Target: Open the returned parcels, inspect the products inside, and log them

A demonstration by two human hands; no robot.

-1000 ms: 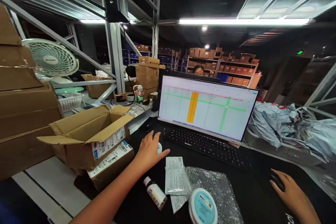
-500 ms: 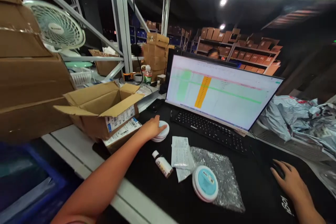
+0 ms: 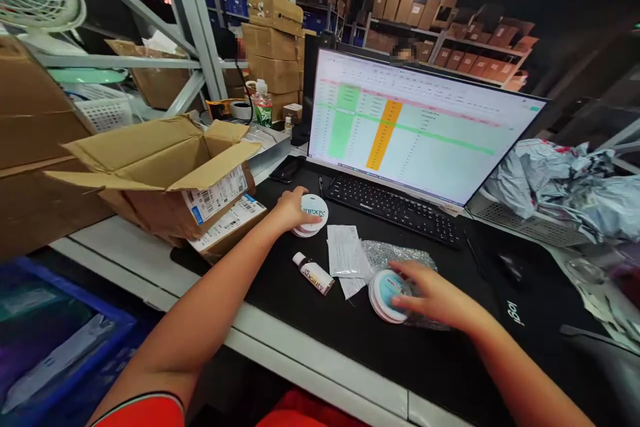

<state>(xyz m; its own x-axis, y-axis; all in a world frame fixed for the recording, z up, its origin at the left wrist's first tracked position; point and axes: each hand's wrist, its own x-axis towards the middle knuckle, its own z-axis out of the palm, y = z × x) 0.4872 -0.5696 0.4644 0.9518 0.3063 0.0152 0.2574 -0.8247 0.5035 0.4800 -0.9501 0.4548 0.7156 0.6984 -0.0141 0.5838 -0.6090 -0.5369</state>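
Observation:
My left hand (image 3: 292, 210) is closed around the edge of a round white jar (image 3: 316, 212) with lettering on its lid, tilted over another pale round piece beneath it. My right hand (image 3: 425, 290) reaches over a second round jar (image 3: 384, 293) with a light-blue label; its fingers are spread, and I cannot tell if they touch the jar. Under that jar lies a clear bubble-wrap bag (image 3: 400, 252). Between the hands are a small white-capped bottle (image 3: 315, 276), lying on its side, and a white printed packet (image 3: 344, 250).
An open cardboard box (image 3: 165, 193) stands at the left on a labelled box (image 3: 233, 223). Behind the hands are a keyboard (image 3: 390, 207) and a monitor (image 3: 425, 133) showing a spreadsheet. A mouse (image 3: 509, 268) rests at the right, near grey plastic bags (image 3: 545, 177).
My right hand has left the mouse and moved left to the blue-labelled jar. In my left hand the white jar has turned, and its lettering now shows. The whole view has shifted downward.

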